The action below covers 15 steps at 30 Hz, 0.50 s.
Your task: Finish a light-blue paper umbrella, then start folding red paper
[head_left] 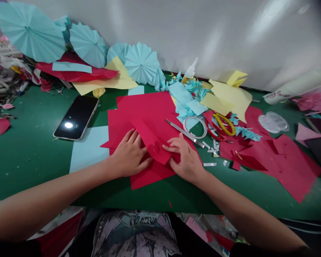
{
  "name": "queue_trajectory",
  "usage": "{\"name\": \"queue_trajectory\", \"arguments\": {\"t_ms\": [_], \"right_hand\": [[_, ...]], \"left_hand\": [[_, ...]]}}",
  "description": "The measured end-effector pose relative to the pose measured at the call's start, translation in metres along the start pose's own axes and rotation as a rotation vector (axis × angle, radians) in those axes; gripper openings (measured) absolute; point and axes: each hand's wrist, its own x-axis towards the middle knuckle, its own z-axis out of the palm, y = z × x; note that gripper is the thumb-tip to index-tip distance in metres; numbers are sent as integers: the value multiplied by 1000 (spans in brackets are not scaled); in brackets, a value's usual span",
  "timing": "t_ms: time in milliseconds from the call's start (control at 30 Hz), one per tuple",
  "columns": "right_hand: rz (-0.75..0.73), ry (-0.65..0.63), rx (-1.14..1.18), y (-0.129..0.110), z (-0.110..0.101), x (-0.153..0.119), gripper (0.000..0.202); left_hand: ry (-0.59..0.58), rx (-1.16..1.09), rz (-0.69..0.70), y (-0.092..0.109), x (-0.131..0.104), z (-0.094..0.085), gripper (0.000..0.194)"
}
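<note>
A strip of red paper (151, 140) lies slantwise over a stack of red paper sheets (146, 103), its lower right end bent up. My right hand (186, 157) has that end between thumb and fingers. On the strip's left side my left hand (130, 153) rests on the red sheets, fingers stretched out and lying flat, fingertips close to the strip's edge. A silver craft knife (184, 132) lies just beyond my right hand. Beside it are a ring of clear tape (195, 127) and scissors with yellow and red handles (224, 124).
A phone (77, 117) lies on the green table (29, 157) at left. Blue pleated paper rosettes (141, 64) lean along the wall. Red paper scraps (283, 160), blue cuttings (198, 89) and a white glue bottle (190, 69) are on the right and back.
</note>
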Motion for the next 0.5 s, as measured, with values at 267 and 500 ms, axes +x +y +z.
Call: {"name": "queue_trajectory", "arguments": {"t_ms": [267,500], "right_hand": [[-99,-67,-115,-3,-3,-1,36],[137,101,134,-3,-6,1,32]], "left_hand": [[-11,-24,1,0,-1,1,40],[-12,-90,-22,0,-1,4,44]]}}
